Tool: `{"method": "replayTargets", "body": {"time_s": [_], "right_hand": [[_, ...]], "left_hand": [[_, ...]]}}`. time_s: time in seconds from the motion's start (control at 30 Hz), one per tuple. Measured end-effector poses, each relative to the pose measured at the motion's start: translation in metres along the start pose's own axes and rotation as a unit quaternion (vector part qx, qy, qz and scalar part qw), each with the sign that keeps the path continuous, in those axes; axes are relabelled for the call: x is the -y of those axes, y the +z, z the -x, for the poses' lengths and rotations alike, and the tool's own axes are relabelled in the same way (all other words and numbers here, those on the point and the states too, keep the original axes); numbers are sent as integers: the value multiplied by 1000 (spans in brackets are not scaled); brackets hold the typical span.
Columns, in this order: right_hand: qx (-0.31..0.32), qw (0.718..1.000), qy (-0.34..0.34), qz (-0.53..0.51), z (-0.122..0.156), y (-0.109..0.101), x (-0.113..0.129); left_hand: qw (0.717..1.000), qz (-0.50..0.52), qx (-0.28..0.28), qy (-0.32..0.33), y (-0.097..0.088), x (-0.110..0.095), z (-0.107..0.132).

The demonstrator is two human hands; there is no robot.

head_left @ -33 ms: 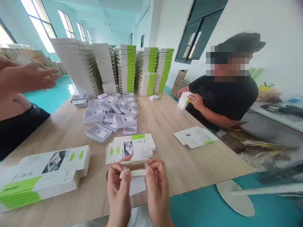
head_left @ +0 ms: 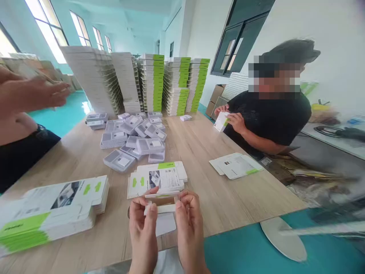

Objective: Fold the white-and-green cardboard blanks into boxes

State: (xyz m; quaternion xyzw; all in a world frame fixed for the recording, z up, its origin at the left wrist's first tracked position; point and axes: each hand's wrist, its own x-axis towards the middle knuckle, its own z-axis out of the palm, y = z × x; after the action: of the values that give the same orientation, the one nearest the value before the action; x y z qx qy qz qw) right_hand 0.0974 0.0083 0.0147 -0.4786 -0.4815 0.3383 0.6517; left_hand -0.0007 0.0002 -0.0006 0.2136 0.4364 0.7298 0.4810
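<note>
Near the table's front edge, a small white cardboard box [head_left: 165, 208] with its end open and brown inside is held between my two hands. My left hand [head_left: 144, 228] grips its left side, thumb on the front flap. My right hand [head_left: 188, 224] pinches the right side the same way. A white flap [head_left: 165, 224] hangs below the opening. Just beyond my fingers lies a short stack of flat printed cartons [head_left: 159, 177], white with green marks. To the left is a thicker stack of flat cartons [head_left: 65, 201].
Clear plastic trays [head_left: 134, 133] lie heaped mid-table. Behind them rise tall stacks of white and green boxes [head_left: 152, 82]. At right, a co-worker [head_left: 270, 114] holds a white box [head_left: 221, 121], with flat cartons [head_left: 236, 165] nearby. Another person's hand [head_left: 34, 91] reaches in at left.
</note>
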Motion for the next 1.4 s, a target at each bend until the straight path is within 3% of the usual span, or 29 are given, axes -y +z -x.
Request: {"method": "replayTargets", "body": {"time_s": [0.37, 0.7, 0.9, 1.17, 1.4], "right_hand": [[-30, 984, 156, -79, -10, 11, 7], [-58, 967, 186, -161, -7, 22, -1], [-3, 963, 176, -204, -2, 20, -4], [46, 956, 220, -186, -13, 15, 11], [52, 938, 255, -227, -8, 11, 10]], "left_hand": [[998, 16, -25, -48, 7, -10, -5], [1000, -4, -13, -24, 7, -8, -7], [999, -14, -4, -35, 8, -8, -5], [997, 2, -33, -76, 5, -7, -4], [997, -56, -40, -33, 2, -3, -7]]}}
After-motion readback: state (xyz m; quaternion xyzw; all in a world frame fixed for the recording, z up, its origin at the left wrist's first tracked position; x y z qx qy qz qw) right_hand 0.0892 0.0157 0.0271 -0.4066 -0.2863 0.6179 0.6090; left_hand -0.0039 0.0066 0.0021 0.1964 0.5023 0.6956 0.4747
